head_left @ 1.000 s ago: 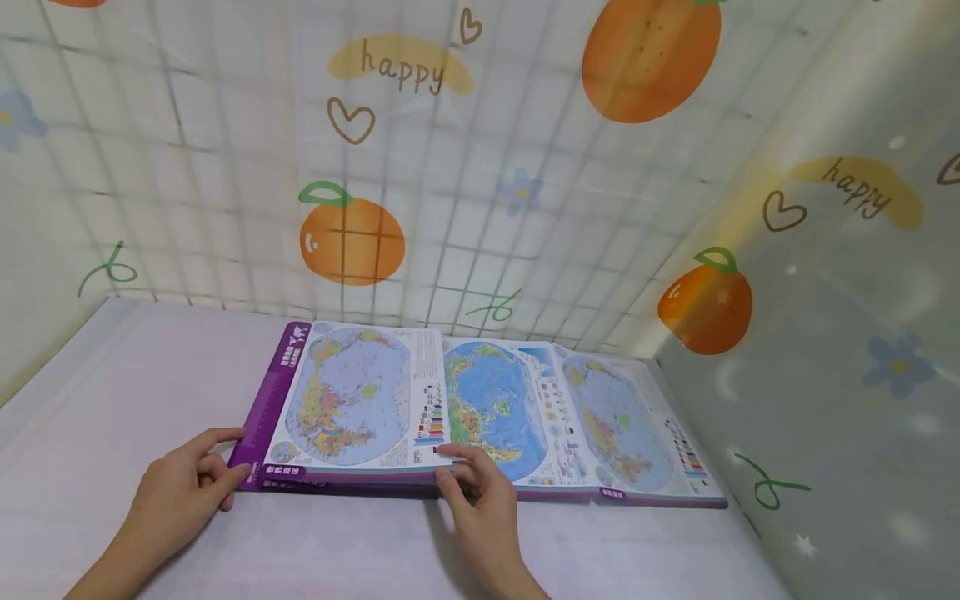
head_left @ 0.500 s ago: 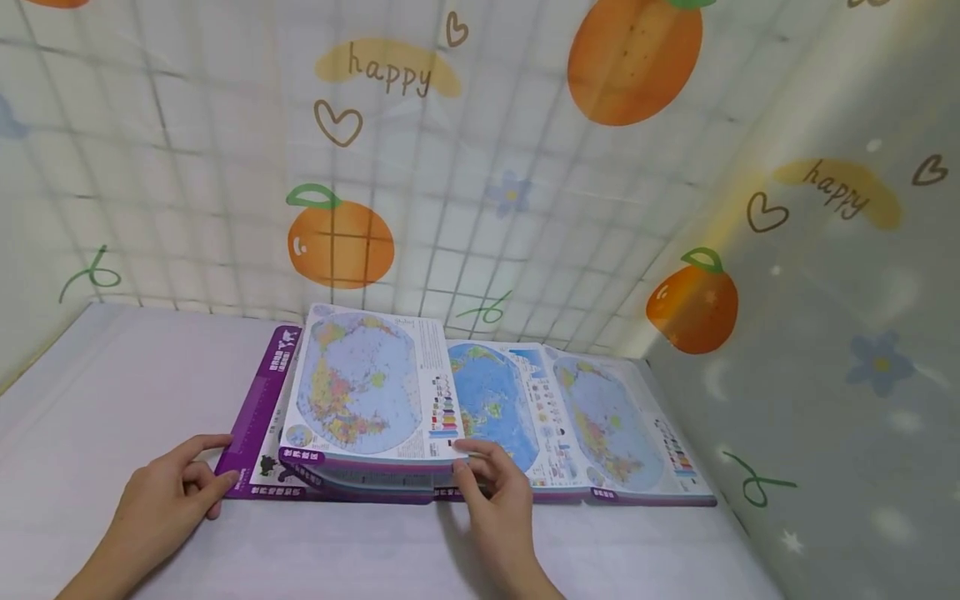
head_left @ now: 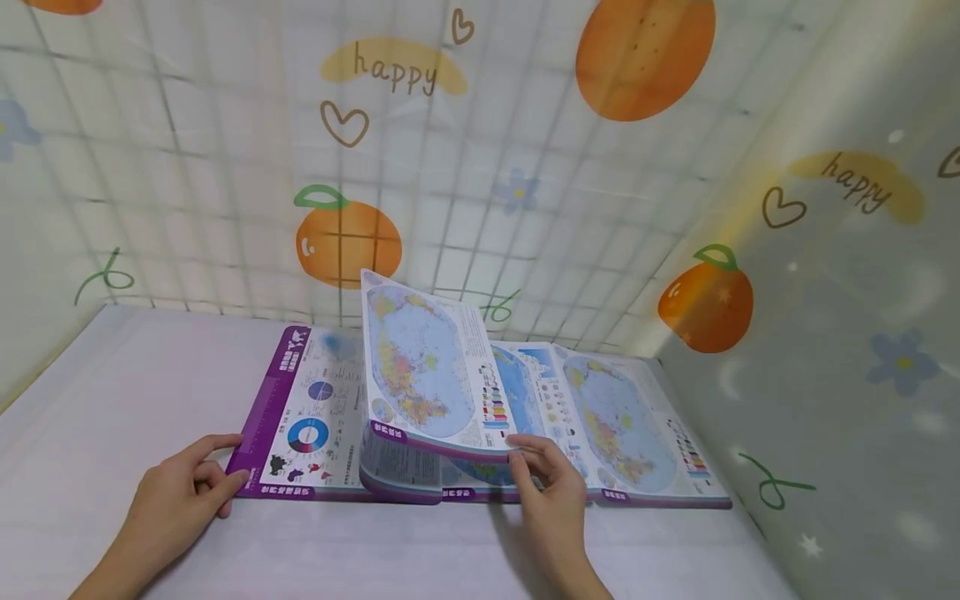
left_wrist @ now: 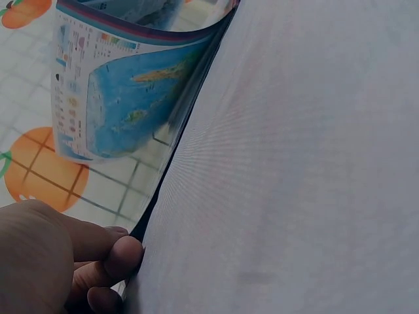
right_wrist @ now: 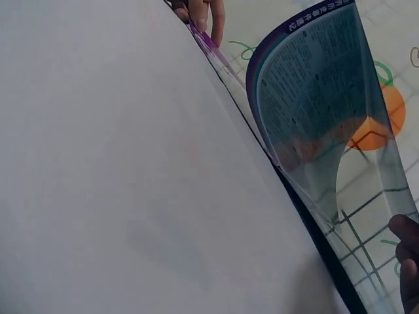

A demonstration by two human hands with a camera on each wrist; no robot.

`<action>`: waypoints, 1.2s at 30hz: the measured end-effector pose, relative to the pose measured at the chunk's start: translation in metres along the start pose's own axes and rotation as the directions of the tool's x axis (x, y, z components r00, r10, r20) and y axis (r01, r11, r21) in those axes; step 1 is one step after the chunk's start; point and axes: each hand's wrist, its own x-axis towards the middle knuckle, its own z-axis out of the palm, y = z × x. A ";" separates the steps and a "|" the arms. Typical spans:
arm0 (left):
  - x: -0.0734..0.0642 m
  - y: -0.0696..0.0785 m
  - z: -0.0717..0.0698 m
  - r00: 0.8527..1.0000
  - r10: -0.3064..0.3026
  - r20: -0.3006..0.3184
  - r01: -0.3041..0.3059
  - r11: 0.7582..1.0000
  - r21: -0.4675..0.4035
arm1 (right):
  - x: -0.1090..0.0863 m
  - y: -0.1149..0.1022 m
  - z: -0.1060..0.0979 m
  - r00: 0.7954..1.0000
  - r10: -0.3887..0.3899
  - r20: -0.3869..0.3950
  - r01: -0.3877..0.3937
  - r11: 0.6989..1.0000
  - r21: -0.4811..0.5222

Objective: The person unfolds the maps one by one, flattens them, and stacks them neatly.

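Observation:
A folding world map (head_left: pixel 622 417) lies spread along the white table, its panels in a row. My left hand (head_left: pixel 172 492) pinches the purple left edge (head_left: pixel 258 417), which rests flat. With thumb and forefinger my right hand (head_left: pixel 551 492) holds the lower right corner of a raised map panel (head_left: pixel 423 362). This panel bends up and over, tilted above the blue middle section. Its curled underside (right_wrist: pixel 314 91) with small print shows in the right wrist view. Under its left side, a charts panel (head_left: pixel 322 417) with a blue ring is uncovered.
Behind the table hangs a pale curtain (head_left: pixel 247 167) with oranges and "happy" printed on it, a wire grid showing through. A similar patterned sheet (head_left: pixel 847 333) closes the right side. White tabletop (head_left: pixel 337 558) extends in front of and left of the map.
The top panel has been lifted from the left section and carried rightward by my right hand, uncovering the charts panel. My left hand stays at the purple edge.

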 end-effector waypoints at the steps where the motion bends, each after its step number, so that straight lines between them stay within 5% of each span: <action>1: 0.000 0.000 0.000 1.000 0.000 -0.001 0.000 1.000 0.000 | 0.001 0.000 -0.001 1.000 0.005 0.001 -0.005 1.000 -0.005; 36: 0.000 0.001 -0.001 1.000 -0.018 0.001 0.018 1.000 0.007 | 0.024 0.045 -0.071 0.983 0.010 -0.183 -0.032 0.992 -0.123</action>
